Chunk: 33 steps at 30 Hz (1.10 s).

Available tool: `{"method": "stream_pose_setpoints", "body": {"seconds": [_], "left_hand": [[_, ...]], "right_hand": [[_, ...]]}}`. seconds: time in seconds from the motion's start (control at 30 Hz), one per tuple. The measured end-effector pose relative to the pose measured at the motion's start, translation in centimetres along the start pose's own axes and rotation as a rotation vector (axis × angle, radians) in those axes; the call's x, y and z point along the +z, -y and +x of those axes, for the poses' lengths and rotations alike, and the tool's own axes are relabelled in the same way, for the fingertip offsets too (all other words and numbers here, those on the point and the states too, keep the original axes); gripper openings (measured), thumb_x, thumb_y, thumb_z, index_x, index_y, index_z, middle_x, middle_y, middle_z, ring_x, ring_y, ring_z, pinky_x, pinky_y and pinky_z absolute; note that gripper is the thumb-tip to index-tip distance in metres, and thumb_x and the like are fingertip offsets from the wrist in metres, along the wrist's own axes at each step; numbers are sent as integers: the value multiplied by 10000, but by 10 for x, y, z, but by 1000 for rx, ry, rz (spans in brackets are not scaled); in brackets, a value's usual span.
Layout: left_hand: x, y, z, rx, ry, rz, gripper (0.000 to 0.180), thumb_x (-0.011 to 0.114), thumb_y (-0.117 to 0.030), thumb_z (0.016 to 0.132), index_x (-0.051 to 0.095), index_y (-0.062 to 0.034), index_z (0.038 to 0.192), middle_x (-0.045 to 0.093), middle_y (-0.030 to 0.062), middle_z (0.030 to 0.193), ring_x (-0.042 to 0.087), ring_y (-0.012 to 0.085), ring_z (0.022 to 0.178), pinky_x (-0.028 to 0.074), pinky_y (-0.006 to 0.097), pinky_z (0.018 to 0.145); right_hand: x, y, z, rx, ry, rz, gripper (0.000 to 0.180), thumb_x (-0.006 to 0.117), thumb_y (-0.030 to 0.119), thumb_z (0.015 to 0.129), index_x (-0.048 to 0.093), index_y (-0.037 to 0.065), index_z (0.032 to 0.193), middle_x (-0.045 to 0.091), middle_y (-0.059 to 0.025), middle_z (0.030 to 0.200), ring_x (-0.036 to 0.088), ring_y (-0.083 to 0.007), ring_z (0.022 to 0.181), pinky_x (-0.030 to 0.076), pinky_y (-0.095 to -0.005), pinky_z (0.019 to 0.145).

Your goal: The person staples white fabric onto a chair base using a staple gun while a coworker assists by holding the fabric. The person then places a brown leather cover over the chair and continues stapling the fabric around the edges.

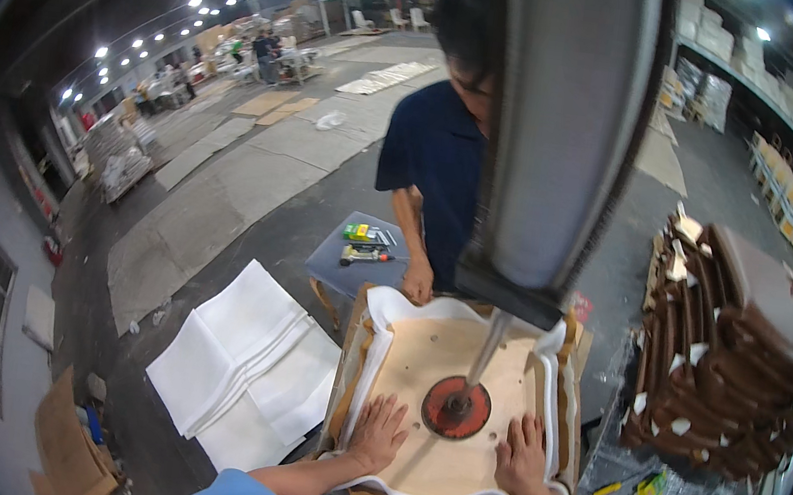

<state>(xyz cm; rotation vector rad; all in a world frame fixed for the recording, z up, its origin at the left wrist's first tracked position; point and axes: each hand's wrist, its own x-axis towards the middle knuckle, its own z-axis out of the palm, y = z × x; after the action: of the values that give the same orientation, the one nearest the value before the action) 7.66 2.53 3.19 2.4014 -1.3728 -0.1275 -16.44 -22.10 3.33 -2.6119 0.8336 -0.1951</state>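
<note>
My left hand (381, 434) lies flat with fingers stretched on the left part of a pale wooden board (434, 343). On the right part of the same board, my right hand (522, 454) also rests with its fingers spread. Between them a round red disc (440, 418) on a metal rod (490, 348) touches the board. The rod comes down from a tall grey press column (569, 130). White padding (399, 305) rises in a wavy edge around the board, inside a brown frame (343, 384).
Across the frame stands a co-worker in a dark shirt (434, 143), one hand (419, 280) at its far edge. A small table (325, 264) bears a tool. White foam sheets (232, 336) lie left; stacked brown seat pads (729, 358) and a yellow-handled cutter (606, 490) are right.
</note>
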Motion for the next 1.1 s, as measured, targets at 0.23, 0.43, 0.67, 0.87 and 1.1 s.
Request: {"method": "stream_pose_setpoints", "body": {"seconds": [0.23,0.43,0.67,0.87,1.1], "left_hand": [[-12,-6,-8,-51,22,19,615,598,-393,1107,537,-70,1626,399,232,1758,352,453,1638,279,590,1339],[-33,12,-10,-133,-272,-325,649,618,-247,1102,440,-12,1680,388,253,1761,334,411,1657,322,466,1353],[-44,30,-40,-287,-320,-541,516,630,-131,1070,559,-31,1571,644,251,1488,652,421,1349,525,488,1148],[-50,62,-90,-316,43,-386,453,627,-117,1026,648,-40,1472,724,233,1344,696,453,1235,563,494,1077],[-59,124,-146,-835,-175,-621,417,746,-236,1069,706,-17,1422,797,182,1246,800,278,1011,627,391,867]], "right_hand": [[17,-7,-7,-17,-136,115,665,653,310,1036,546,-58,1579,440,-347,1697,352,-555,1601,274,-574,1360],[20,-20,-10,175,-342,213,651,659,184,1054,451,-27,1634,418,-335,1709,493,-520,1519,472,-530,1225],[15,-19,-35,113,-11,7,664,635,246,1075,441,33,1673,347,-374,1731,390,-549,1589,380,-535,1308],[11,-19,-29,91,45,66,738,661,288,1045,428,32,1696,294,-446,1723,370,-622,1567,374,-590,1300],[3,23,-100,143,135,-40,617,723,340,1037,595,133,1603,444,-266,1737,380,-469,1632,274,-600,1347]]}}
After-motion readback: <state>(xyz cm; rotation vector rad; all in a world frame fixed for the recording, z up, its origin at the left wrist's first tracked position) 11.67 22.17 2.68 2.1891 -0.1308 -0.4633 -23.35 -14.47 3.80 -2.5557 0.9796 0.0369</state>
